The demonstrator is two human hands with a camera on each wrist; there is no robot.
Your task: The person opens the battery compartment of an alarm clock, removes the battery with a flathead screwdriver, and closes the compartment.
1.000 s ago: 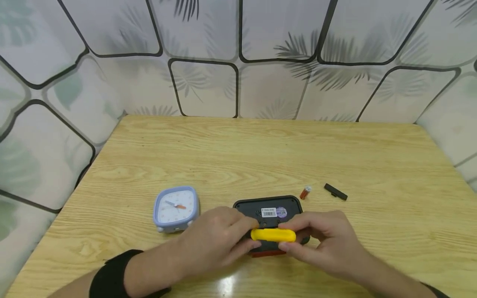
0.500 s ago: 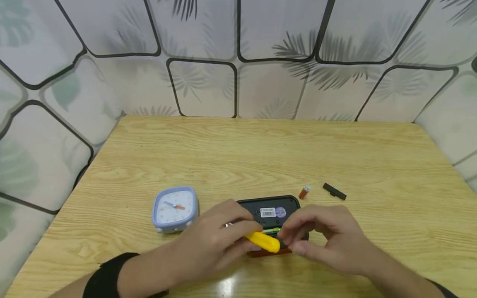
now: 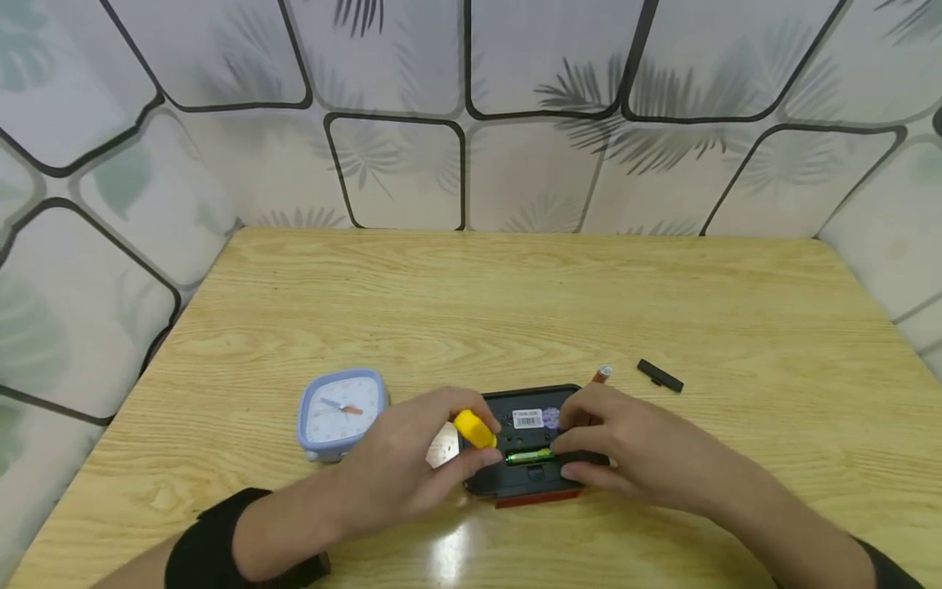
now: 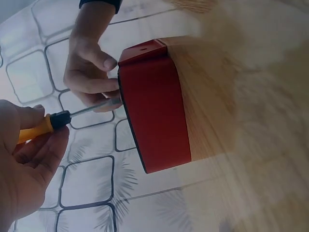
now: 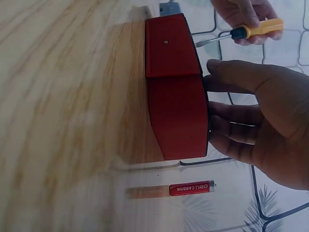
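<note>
A red device with a black back (image 3: 508, 401) lies face down on the table; a label and a purple sticker are on its back. In its open battery slot sits a green battery (image 3: 526, 456). My left hand (image 3: 419, 446) grips a screwdriver (image 3: 477, 429) by its yellow handle. The metal shaft shows in the left wrist view, its tip close to the device's back. My right hand (image 3: 640, 446) rests fingertips on the black back, beside the battery's right end. In the right wrist view those fingers (image 5: 236, 133) lie fairly straight along the black edge.
A blue alarm clock (image 3: 343, 409) stands to the left of the device, close to my left forearm. Behind my right hand is a red battery (image 5: 190, 188). Further right lies a small black battery cover (image 3: 660, 375). A patterned wall (image 3: 397, 172) borders the wooden table (image 3: 441, 311).
My left hand has turned the screwdriver and drawn it left, off the slot. The green battery has come into view. My right hand has left the screwdriver and lowered onto the device's back.
</note>
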